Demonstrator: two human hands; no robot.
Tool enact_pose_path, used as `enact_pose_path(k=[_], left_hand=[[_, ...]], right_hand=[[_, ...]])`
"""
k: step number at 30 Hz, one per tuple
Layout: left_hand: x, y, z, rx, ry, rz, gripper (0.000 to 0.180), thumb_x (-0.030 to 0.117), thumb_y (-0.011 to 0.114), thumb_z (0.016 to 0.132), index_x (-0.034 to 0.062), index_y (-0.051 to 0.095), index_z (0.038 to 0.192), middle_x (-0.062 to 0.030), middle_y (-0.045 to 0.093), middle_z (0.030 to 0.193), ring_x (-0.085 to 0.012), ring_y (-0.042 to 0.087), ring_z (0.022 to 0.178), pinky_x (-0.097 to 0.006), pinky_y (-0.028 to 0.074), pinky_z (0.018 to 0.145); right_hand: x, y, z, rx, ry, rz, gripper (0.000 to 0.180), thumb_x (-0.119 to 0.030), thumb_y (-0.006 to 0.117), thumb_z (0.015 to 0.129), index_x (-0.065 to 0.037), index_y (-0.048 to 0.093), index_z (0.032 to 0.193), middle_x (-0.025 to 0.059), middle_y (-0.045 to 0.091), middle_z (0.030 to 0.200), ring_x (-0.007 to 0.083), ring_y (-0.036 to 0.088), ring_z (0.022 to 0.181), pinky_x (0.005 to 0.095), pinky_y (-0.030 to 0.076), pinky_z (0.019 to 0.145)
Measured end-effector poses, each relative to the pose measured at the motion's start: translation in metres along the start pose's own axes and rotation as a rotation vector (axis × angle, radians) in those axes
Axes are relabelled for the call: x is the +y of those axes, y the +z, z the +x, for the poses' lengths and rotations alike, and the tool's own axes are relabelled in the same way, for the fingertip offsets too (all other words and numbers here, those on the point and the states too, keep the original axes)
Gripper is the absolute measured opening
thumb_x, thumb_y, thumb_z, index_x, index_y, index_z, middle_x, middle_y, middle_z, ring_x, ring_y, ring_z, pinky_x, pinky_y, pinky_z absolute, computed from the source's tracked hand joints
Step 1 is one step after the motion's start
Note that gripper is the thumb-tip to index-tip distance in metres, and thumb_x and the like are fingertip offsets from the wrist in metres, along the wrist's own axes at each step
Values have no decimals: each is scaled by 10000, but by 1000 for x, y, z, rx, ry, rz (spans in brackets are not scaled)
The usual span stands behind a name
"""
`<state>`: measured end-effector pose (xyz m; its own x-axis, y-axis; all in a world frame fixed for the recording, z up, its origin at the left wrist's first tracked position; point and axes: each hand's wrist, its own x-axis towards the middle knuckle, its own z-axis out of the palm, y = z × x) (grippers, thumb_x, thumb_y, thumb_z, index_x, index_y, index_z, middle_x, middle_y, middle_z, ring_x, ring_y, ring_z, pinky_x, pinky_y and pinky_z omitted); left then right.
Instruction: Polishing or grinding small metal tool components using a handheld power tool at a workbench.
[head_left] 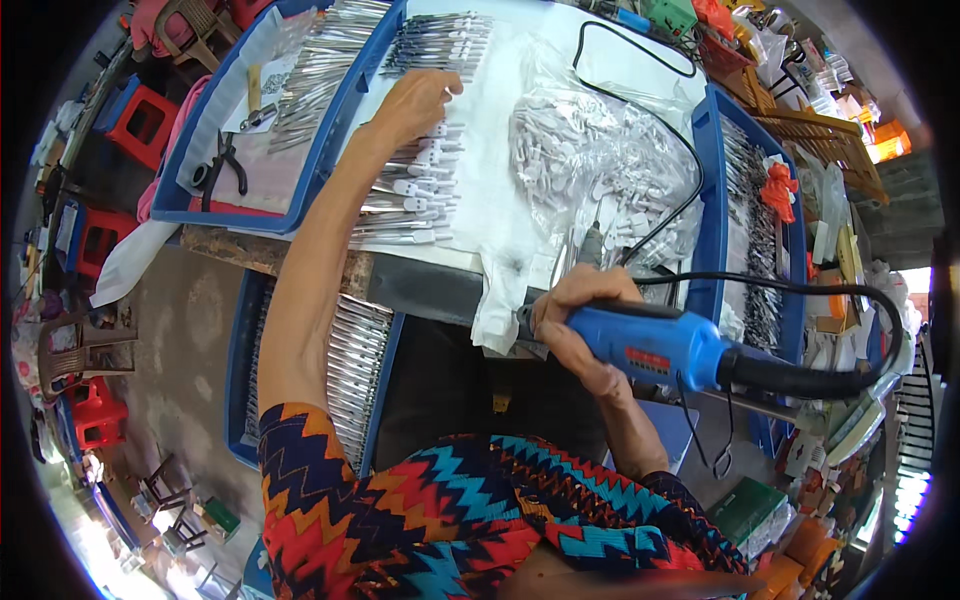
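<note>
Blue plastic fills the right hand (580,320), fist wrapped round a corded rotary tool (650,345) held low, tip clear of the table; the left hand (415,100) stretches out, fingers curled onto rows of white-tipped metal blades (415,190), seemingly picking one.

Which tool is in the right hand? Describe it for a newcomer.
Start at the white-covered workbench, then go to its near edge. There the right hand grips a blue plastic handheld power tool. Its thick black cord and blue body distinguish it from the slim metal pieces nearby.
</note>
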<state>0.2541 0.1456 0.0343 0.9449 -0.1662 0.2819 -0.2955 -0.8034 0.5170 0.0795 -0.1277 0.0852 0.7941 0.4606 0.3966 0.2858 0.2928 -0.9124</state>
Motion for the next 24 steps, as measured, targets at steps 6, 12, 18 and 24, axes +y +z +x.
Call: enact_pose_path(k=[6,12,18,24], left_hand=[[-16,25,37,127,129,328,193,52,516,759,46,585,939,-174,575,887,-347,563,856,-417,452,753],[-15,34,51,0,112,578,140,133,498,785,82,585,884,-140,557,861,-317,565,873,-427,472,698],[-14,27,44,208,161,472,94,111,501,779,80,568,837,-110,549,826,-303,565,854,-410,469,673],[-9,-11,27,744,164,42,139,39,568,740,56,560,877,-84,550,809,-233,556,755,-313,451,681]], right_hand=[[-12,2,7,68,64,-140,306,55,684,664,-64,491,870,42,545,650,106,516,563,227,380,526],[-7,-1,4,-35,37,-74,310,98,634,708,-23,486,951,85,497,737,171,515,608,327,456,575],[-6,0,3,-41,8,-105,280,43,640,737,-19,485,962,89,498,732,186,535,633,319,455,590],[6,8,1,76,-53,-33,283,75,649,680,-48,492,880,57,542,656,122,514,566,235,381,541]])
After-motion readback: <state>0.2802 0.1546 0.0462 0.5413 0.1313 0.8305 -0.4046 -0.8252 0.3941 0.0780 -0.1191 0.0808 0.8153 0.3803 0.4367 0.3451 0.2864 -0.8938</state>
